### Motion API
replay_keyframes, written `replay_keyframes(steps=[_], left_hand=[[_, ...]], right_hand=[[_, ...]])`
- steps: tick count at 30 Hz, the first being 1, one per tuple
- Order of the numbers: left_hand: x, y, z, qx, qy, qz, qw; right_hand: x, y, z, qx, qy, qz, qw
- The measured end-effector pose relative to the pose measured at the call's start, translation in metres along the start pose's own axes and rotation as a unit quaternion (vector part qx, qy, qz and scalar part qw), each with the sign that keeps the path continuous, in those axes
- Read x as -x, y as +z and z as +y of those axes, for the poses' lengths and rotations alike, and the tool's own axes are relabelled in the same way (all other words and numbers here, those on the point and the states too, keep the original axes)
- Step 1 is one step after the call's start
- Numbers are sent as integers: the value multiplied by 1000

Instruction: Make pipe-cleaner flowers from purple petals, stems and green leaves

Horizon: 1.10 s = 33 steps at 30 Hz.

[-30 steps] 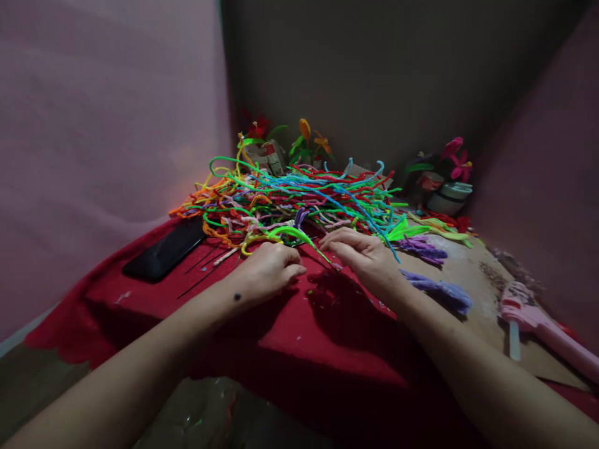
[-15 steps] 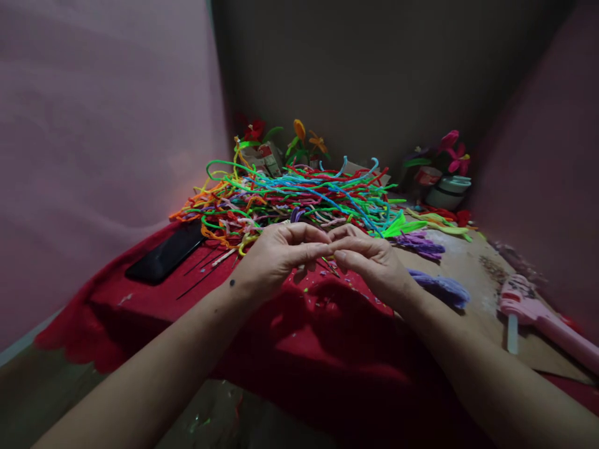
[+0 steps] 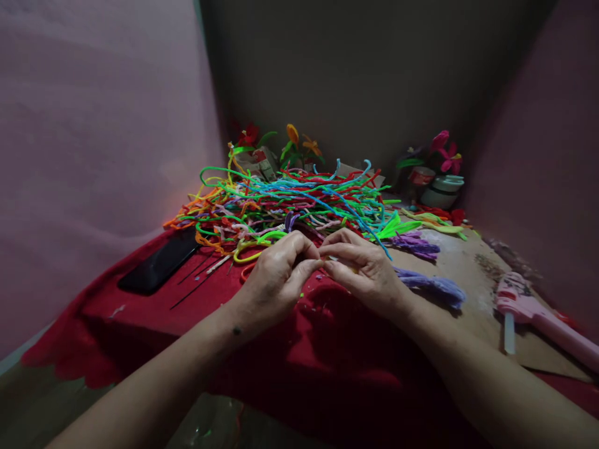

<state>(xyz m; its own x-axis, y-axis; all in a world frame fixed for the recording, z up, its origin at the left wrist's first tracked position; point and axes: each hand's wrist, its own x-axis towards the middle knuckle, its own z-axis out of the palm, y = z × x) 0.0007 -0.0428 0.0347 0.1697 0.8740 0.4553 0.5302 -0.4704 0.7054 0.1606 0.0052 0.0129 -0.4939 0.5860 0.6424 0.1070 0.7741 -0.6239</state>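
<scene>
Small pale piece [image 3: 332,258] pinched in right hand [image 3: 369,267].
The piece is held above the surface [image 3: 154,312], toward its near edge; the left hand's [image 3: 283,267] fingertips are closed, contents hidden. Pipe cleaners [image 3: 299,199] are piled beyond.

Dim light here, the back wall sinking near black, hand shadows pooling dark on the red cloth [image 3: 187,312]; fine detail soft, wide-angle stretch toward the edges.

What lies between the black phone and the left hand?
Thin dark sticks, a pale stem and coloured loops, on red cloth, in the head view.
</scene>
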Motion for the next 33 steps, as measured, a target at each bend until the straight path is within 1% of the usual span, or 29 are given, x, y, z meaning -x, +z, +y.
replay_keyframes(steps=[2, 3, 5, 7, 9, 11, 15, 17, 21, 24, 26, 27, 29, 30, 31, 32, 33], left_hand=[[2, 2, 1, 65, -66, -5, 996], [2, 3, 1, 111, -109, -11, 988], [0, 4, 1, 210, -189, -27, 959], [-2, 5, 1, 284, -238, -43, 928], [-4, 5, 2, 328, -261, -60, 906], [-6, 4, 2, 355, -276, -73, 890], [-9, 0, 7, 391, -313, -102, 860], [-11, -2, 10, 408, -331, -127, 841], [-13, -6, 13, 447, -371, -180, 794], [-14, -8, 12, 473, -387, -214, 762], [-13, -7, 11, 473, -382, -239, 757], [-12, -5, 10, 467, -374, -242, 764], [-8, 2, 7, 442, -363, -232, 787], [-5, 5, 5, 429, -362, -218, 798], [-2, 9, 3, 416, -373, -220, 800], [2, 12, -1, 411, -389, -225, 793], [5, 14, -5, 408, -397, -202, 797]], right_hand=[[0, 0, 0, -3, 8, -1, 1000], [0, 0, 0, -1, 10, -1, 1000], [1, 1, 1, 14, 2, 12, 1000], [1, 2, 0, 47, -23, 36, 998], [2, 3, -1, 85, -58, 57, 993], [4, 3, -3, 115, -91, 67, 987], [7, 1, -7, 152, -140, 63, 976], [9, 0, -10, 160, -159, 54, 973], [13, -1, -17, 164, -186, 51, 967], [15, 0, -23, 188, -217, 55, 956], [16, 1, -27, 203, -237, 54, 949], [17, 1, -28, 206, -242, 57, 946], [18, -1, -30, 209, -240, 69, 945], [19, -2, -31, 209, -233, 80, 946], [19, -3, -31, 210, -223, 89, 948], [20, -5, -30, 212, -210, 97, 950], [21, -5, -28, 213, -196, 102, 952]])
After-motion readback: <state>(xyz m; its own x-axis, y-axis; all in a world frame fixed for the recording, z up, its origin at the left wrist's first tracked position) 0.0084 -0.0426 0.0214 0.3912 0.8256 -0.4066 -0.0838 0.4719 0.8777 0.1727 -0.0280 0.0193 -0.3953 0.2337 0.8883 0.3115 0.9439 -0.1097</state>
